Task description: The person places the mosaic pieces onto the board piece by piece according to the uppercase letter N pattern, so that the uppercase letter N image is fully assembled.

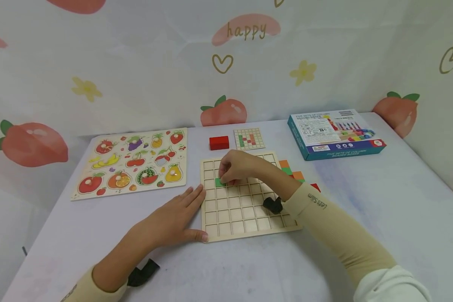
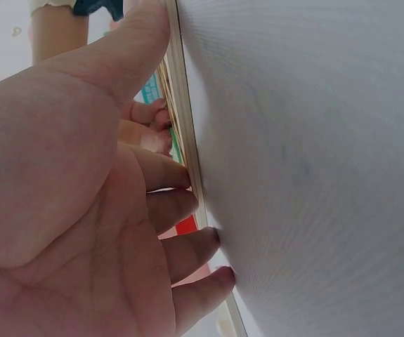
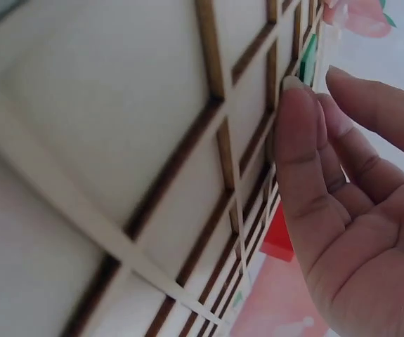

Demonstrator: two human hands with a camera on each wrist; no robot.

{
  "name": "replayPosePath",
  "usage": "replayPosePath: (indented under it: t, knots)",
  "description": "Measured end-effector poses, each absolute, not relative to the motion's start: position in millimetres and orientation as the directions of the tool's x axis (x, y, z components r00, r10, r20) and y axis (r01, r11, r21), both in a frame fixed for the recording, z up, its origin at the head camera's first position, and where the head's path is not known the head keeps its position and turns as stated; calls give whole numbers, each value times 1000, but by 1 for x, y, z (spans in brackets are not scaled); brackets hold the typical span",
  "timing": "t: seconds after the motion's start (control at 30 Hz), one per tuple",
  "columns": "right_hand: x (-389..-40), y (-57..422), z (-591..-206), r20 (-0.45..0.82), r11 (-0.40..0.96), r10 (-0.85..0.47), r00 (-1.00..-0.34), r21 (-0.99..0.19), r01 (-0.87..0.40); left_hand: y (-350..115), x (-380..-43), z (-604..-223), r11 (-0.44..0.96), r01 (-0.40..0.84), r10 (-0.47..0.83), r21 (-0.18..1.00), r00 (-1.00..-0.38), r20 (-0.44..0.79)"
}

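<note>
Bracing a pale wooden grid board point(image 1: 248, 212) with straight-fingered left hand point(image 1: 173, 221); cannot tell if pinching one in-grid square green tile point(image 1: 218, 183) with bent right hand point(image 1: 238, 167); leaving orange squares point(image 1: 284, 164) off-board.

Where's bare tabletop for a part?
Free: tabletop right of the right sleeve, nearer than the box; nearer than the grid board, between left forearm and right sleeve; narrowly, between fruit puzzle and board. Crowded: the board's far side, with red block and pattern card; its right edge, with loose tiles.
</note>
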State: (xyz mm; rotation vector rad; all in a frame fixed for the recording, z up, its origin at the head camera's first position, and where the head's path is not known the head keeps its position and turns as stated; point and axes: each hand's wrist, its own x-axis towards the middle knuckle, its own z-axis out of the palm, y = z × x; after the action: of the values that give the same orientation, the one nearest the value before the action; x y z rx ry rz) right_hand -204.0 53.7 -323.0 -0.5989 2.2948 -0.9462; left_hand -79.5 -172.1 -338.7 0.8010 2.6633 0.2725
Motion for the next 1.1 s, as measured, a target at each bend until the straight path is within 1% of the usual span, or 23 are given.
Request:
replayPosePath:
  t: [0.1,0.23,0.37,0.47,0.6,0.77,0.87,0.97,1.1]
  knots:
    - [-204,58,-320,-337,610,-620,-709,-775,-165,-172,-79,-339,824,493,560,279,-782,-273]
    - [-203,68,-316,-335,531,-655,-677,-842,-98,-173,-79,-339,825,488,559,285,-780,-282]
    - [-200,81,-311,-304,431,-682,-665,-902,-30,-173,-78,-340,824,491,561,282,-778,-283]
    - [-195,94,-307,-263,371,-701,-663,-928,-24,-172,-78,-339,824,493,561,277,-779,-282]
    - [-189,114,-304,-233,344,-729,-643,-938,-50,-172,-78,-339,826,495,560,270,-781,-279]
    - [-180,148,-305,-260,362,-734,-627,-931,-38,-171,-78,-339,826,501,560,259,-781,-275]
    - [-174,170,-307,-292,397,-717,-633,-918,-25,-171,-78,-339,827,502,560,254,-781,-277]
    - [-170,192,-309,-302,437,-699,-649,-898,-53,-171,-79,-338,828,500,557,254,-782,-278]
    - [-166,215,-312,-313,498,-649,-694,-863,-77,-172,-79,-339,826,498,560,264,-783,-272]
